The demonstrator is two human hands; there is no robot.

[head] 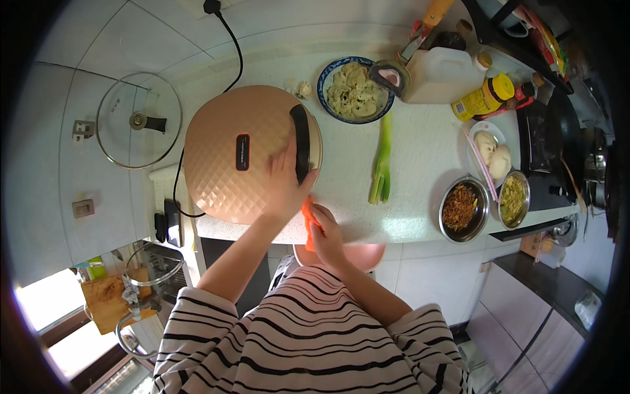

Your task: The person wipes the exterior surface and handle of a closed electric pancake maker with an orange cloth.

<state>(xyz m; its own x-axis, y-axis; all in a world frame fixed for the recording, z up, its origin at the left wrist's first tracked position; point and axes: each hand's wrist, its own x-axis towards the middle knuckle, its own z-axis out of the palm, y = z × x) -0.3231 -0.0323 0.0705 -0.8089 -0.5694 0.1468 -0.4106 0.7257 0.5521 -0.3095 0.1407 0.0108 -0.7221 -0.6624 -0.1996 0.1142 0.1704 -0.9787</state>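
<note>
A closed electric griddle with a quilted, gold-coloured lid point(221, 187) rests on the pale countertop. My left hand point(287, 184) lies over the right part of the lid, fingers spread, beside its black handle point(300, 143); some fingers are blurred. At the counter's front edge, my right hand point(326, 236) grips an orange cloth point(309, 226), close to the griddle's lower right corner. To the right of the griddle lies a green leek stalk point(381, 167). Behind it stands a blue-rimmed bowl point(321, 93) of what look like dumplings, with a garlic bulb point(304, 89) nearby.
Metal bowls point(440, 216) of food and a plate point(472, 129) with buns and chopsticks stand at right. A plastic jug point(438, 74) and a yellow container point(485, 98) are behind. A pink basin point(366, 256) sits below the counter edge. A glass lid point(139, 120) hangs at left.
</note>
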